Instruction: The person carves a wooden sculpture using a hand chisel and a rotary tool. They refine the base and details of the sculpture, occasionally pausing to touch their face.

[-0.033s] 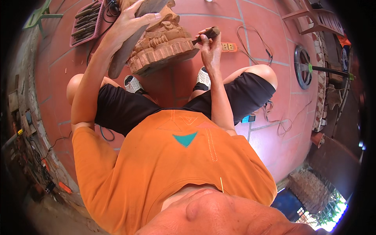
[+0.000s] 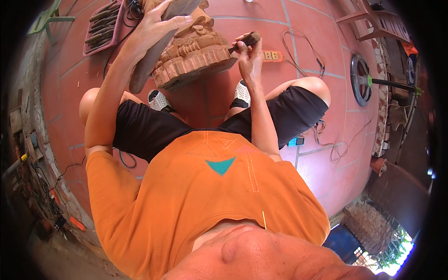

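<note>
A carved wooden figure (image 2: pixel 196 56) with a ridged, scalloped base lies tilted on the floor beyond my feet; the top edge of the view cuts off its far part. My left hand (image 2: pixel 154 28) is closed round a long, dark, flat wooden bar (image 2: pixel 142 72), thumb laid across it. The bar slants along the left side of the carving and covers part of it. In my right hand (image 2: pixel 251 60) is a carving chisel (image 2: pixel 253 38) with a dark handle, pinched between thumb and fingers. Its blade end points left, at the right edge of the carved base, seemingly touching it.
A pink tray (image 2: pixel 87 42) of several carving tools lies at the far left, near a green chair (image 2: pixel 46 21). An orange power strip (image 2: pixel 273 56) and its cable (image 2: pixel 298 65) lie right of my right hand. Farther right are a wheel-like ring (image 2: pixel 360 80) and a brown chair (image 2: pixel 373 23).
</note>
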A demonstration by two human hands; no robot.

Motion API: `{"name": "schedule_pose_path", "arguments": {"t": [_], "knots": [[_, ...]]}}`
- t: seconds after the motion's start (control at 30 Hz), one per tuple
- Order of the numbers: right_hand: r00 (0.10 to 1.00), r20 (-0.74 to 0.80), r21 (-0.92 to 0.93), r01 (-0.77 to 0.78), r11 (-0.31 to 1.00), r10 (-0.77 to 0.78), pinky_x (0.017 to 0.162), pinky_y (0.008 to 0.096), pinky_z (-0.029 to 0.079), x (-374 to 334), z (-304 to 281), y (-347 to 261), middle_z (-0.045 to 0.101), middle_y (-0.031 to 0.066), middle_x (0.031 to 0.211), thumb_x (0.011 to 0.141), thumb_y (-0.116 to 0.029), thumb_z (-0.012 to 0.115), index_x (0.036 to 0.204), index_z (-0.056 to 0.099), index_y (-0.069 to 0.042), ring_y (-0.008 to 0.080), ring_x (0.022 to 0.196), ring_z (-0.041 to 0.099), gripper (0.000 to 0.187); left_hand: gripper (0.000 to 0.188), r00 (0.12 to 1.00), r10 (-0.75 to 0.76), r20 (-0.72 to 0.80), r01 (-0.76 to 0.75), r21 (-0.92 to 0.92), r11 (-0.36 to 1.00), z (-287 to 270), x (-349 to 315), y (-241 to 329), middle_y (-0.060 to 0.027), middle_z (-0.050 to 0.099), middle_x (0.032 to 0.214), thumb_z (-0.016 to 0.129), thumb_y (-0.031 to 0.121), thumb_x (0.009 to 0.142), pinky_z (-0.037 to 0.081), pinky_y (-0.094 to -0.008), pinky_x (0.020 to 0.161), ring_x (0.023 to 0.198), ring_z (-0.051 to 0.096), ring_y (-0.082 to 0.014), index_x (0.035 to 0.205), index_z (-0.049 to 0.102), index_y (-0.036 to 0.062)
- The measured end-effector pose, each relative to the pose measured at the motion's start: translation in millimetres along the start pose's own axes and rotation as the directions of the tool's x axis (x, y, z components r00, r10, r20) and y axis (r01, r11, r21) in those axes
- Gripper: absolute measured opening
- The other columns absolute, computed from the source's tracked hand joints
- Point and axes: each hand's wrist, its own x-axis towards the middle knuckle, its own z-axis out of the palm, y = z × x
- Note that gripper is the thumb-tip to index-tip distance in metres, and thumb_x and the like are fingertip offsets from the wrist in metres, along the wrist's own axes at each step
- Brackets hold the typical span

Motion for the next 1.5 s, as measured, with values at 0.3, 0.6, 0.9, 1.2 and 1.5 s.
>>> {"name": "schedule_pose_path", "arguments": {"t": [0.3,0.6,0.9,1.2,1.5], "knots": [[0.995,0.088,-0.044,0.043,0.998,-0.039,0.081,0.0299,0.055,6.4,6.6,18.8,0.061,0.006,0.106,0.101,-0.004,0.054,0.12,0.046,-0.005,0.0156,0.095,0.064,0.021,0.058,0.997,-0.071,-0.021,0.071,0.012,0.997,12.6,-7.2,42.6,-0.005,0.063,0.099,0.073,0.024,0.087,0.049,-0.0258,0.067,0.081,0.058,-0.0098,0.136,0.051,0.0022],[0.993,0.102,-0.355,0.093,0.93,-0.061,0.073,0.0263,0.052,5.7,10.6,2.5,0.065,0.0054,0.098,0.1,-0.006,0.057,0.117,0.046,-0.004,0.0131,0.082,0.064,0.021,0.058,0.998,0.057,0.003,-0.057,-0.016,0.998,8.0,-0.7,18.8,-0.0059,0.063,0.109,0.072,0.022,0.088,0.048,-0.027,0.084,0.096,0.057,-0.0119,0.136,0.05,-0.0006],[0.987,0.083,0.258,-0.158,0.953,0.141,0.074,0.0331,0.061,2.9,12.0,-0.2,0.063,0.0097,0.104,0.1,-0.009,0.056,0.122,0.045,-0.004,0.0242,0.09,0.07,0.025,0.06,0.999,-0.033,0.043,0.036,-0.062,0.997,1.0,-4.5,27.5,-0.0074,0.063,0.113,0.072,0.022,0.088,0.048,-0.0278,0.087,0.1,0.058,-0.0132,0.138,0.048,-0.0015],[0.98,0.182,0.229,-0.118,0.966,0.077,0.078,0.0308,0.058,-10.8,35.2,6.7,0.061,0.0073,0.106,0.097,-0.003,0.061,0.125,0.042,-0.005,0.0195,0.093,0.068,0.033,0.058,0.995,0.098,0.025,-0.094,-0.135,0.986,10.0,4.1,8.2,-0.0071,0.062,0.12,0.073,0.016,0.088,0.045,-0.0286,0.096,0.109,0.056,-0.0136,0.138,0.048,-0.0017],[0.97,0.194,-0.249,0.196,0.948,-0.15,0.065,0.0315,0.054,-16.1,51.0,5.9,0.065,0.0095,0.089,0.092,-0.001,0.065,0.112,0.045,-0.003,0.0184,0.074,0.067,0.029,0.055,0.997,0.056,0.05,-0.049,-0.13,0.99,10.4,-0.9,10.8,-0.0076,0.062,0.12,0.072,0.016,0.089,0.047,-0.0285,0.094,0.109,0.056,-0.013,0.136,0.049,-0.0013]]}}
